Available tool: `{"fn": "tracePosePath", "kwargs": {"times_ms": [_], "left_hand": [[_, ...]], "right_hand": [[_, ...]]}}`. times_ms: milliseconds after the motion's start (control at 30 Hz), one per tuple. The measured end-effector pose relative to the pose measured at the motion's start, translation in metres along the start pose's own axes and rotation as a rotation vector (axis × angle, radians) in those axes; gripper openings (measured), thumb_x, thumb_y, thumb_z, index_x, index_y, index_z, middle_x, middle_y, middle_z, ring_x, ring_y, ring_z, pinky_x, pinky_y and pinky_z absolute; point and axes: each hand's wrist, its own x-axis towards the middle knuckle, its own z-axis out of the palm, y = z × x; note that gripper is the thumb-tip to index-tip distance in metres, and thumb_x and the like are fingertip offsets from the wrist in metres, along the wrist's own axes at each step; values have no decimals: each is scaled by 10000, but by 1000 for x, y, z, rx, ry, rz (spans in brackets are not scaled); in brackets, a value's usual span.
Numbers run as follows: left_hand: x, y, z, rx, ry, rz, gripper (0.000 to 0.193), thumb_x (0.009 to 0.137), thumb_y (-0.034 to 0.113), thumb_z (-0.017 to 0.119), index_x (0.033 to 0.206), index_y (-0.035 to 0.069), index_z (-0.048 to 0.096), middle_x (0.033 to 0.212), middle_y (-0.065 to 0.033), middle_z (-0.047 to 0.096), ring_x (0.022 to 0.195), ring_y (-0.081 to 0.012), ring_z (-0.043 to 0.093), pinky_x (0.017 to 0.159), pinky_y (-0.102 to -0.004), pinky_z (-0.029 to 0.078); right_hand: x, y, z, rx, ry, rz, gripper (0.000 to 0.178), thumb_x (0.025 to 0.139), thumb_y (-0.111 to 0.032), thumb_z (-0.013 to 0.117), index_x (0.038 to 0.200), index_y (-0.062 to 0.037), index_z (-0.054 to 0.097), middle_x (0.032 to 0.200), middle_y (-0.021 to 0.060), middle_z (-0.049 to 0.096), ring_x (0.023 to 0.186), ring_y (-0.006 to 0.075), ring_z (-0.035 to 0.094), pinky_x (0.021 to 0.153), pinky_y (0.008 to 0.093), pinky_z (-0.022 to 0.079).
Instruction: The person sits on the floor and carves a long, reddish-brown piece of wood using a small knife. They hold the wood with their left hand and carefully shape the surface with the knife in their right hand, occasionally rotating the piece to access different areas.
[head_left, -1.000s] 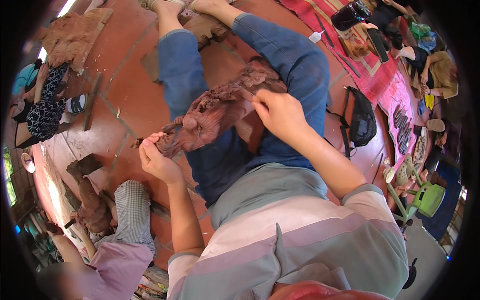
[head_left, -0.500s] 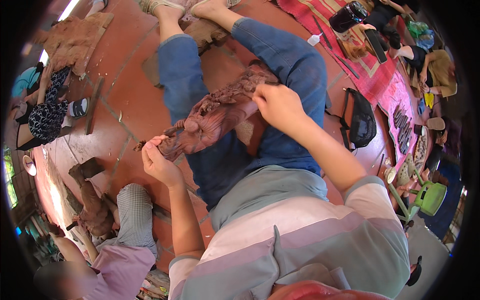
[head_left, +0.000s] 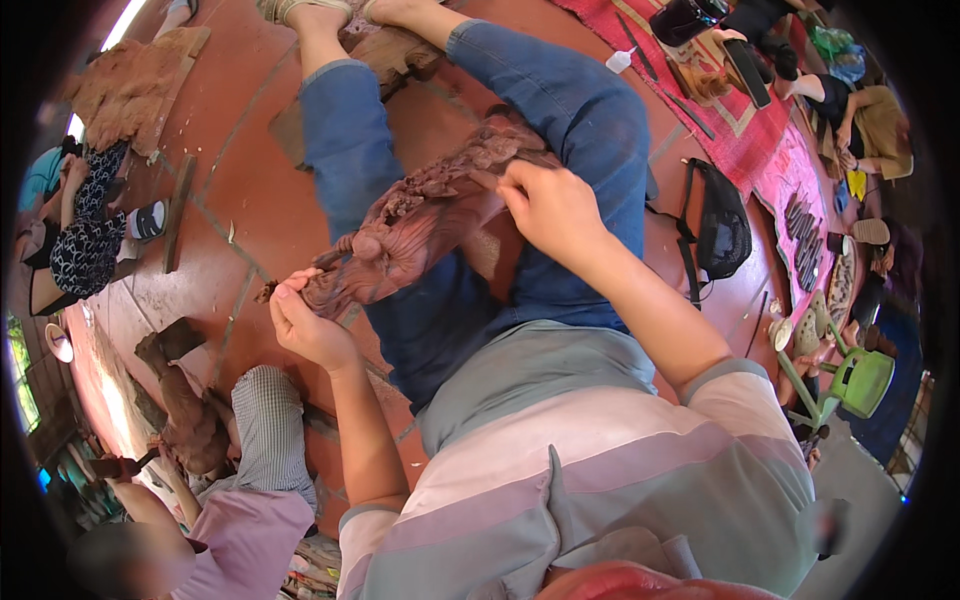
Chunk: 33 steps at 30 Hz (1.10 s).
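A long reddish-brown wood carving (head_left: 400,245), with deeply cut lumpy relief along one side and grooved lines on the other, lies slantwise across my lap between my jeans-clad legs. My left hand (head_left: 312,328) grips its narrow left end between thumb and fingers. Over the carving's right part is my right hand (head_left: 555,208), its fingers pinched together against the grooved face. A small brownish tip shows at those fingers, but what it belongs to is too small to tell.
Wooden blocks (head_left: 395,55) lie by my feet on the red tiles. To my right are a black bag (head_left: 722,220), a small white bottle (head_left: 620,60), a red mat (head_left: 700,130) and a pink cloth with several dark tools (head_left: 803,235). A co-worker (head_left: 250,510) with a wooden piece sits at left.
My right fingers have shifted slightly left along the carving, and more of its right end shows. The whole scene sits slightly further left in view. The co-worker's raised tool has moved.
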Motion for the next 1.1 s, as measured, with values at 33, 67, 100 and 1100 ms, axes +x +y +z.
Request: {"fn": "tracePosePath", "kwargs": {"times_ms": [33, 67, 100, 1100], "left_hand": [[1, 2, 1, -11, 5, -7, 267, 963, 163, 409, 798, -18, 515, 829, -118, 580, 814, -204, 568, 792, -344, 473], [2, 1, -1, -8, -6, 0, 267, 963, 162, 408, 798, -18, 515, 830, -118, 580, 812, -204, 568, 792, -343, 474], [2, -2, -4, -5, -17, 7, 267, 963, 162, 407, 797, -17, 515, 830, -118, 580, 810, -204, 568, 791, -342, 474], [1, -3, -4, 19, -21, 36, 277, 966, 178, 413, 787, -10, 509, 837, -123, 581, 821, -203, 563, 809, -346, 468]], "right_hand": [[8, 7, 5, -27, -1, 12, 132, 820, -185, 581, 805, -55, 604, 710, 156, 633, 687, 351, 624, 609, 444, 491], [15, 5, 7, -46, -1, 18, 130, 819, -188, 582, 811, -60, 607, 720, 153, 633, 697, 354, 621, 613, 442, 489], [18, 4, 5, -50, -4, -6, 136, 818, -189, 580, 793, -58, 607, 714, 154, 632, 695, 356, 620, 613, 444, 489], [-6, -11, -7, 52, -26, 105, 138, 828, -188, 572, 794, -59, 605, 739, 158, 635, 733, 358, 620, 646, 451, 483]]}}
